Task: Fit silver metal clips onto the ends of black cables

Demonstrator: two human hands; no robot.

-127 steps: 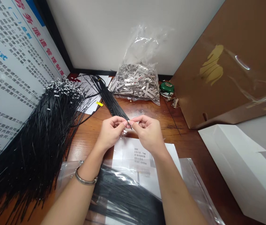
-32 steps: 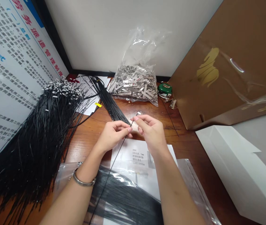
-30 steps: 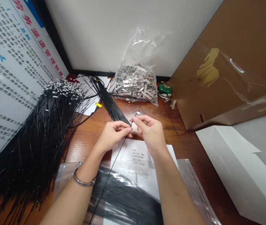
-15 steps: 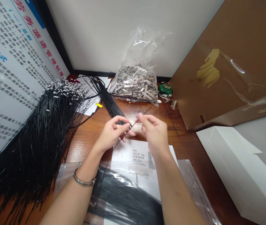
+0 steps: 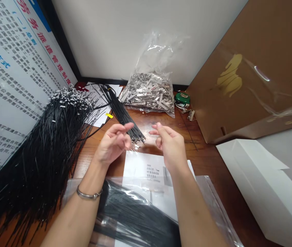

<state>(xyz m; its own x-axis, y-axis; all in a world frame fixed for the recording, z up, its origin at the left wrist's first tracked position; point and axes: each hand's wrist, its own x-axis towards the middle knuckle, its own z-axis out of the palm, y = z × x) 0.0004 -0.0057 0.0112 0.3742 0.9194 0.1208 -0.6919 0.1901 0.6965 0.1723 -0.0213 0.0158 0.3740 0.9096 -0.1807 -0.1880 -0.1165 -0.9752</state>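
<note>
My left hand point(image 5: 115, 142) hovers beside the lower end of a bundle of thin black wires point(image 5: 124, 113); its index finger points out, apart from the thumb, and nothing shows in it. Across a small gap, my right hand point(image 5: 171, 140) is loosely curled with its fingertips slightly apart, also with no visible object. The bundle lies slanted on the wooden table, with a yellow band near its far end and small metallic tips near my left hand. Below my hands is a printed white sheet point(image 5: 138, 168), partly under a clear plastic bag of black wires point(image 5: 135, 209).
A large heap of black wires with white ends point(image 5: 45, 147) fills the left side. At the back stand a clear bag of metal pieces point(image 5: 148, 92) and a green tape measure point(image 5: 182, 99). A brown box point(image 5: 238, 79) and white carton point(image 5: 261, 185) are at the right.
The thin black wire that was between my hands has left them. My left hand has moved left and its fingers have spread, uncovering the bundle's metallic tips. My right hand has loosened.
</note>
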